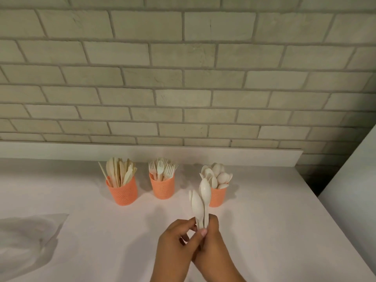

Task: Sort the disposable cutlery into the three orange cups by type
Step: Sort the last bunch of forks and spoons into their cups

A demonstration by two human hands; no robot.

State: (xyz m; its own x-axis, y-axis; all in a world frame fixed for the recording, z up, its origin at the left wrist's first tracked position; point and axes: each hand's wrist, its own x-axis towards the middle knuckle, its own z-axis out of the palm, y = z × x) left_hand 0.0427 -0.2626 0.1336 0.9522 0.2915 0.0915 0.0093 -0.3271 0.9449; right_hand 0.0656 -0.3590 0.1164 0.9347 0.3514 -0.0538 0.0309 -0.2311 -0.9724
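Note:
Three orange cups stand in a row on the white counter. The left cup (pixel 123 193) holds knives and wooden sticks, the middle cup (pixel 161 188) holds forks, and the right cup (pixel 218 197) holds white spoons. Both hands hold a small bunch of white spoons (pixel 200 202) upright by the handles, bowls up, just in front of the right cup. My left hand (pixel 175 247) pinches the handles from the left. My right hand (pixel 213 247) grips them from the right, thumb across the front.
A crumpled clear plastic bag (pixel 26 241) lies at the left on the counter (pixel 264 231). A brick wall rises behind a low white ledge (pixel 183 153). The counter's right edge runs diagonally, with a white panel (pixel 350 180) beyond it.

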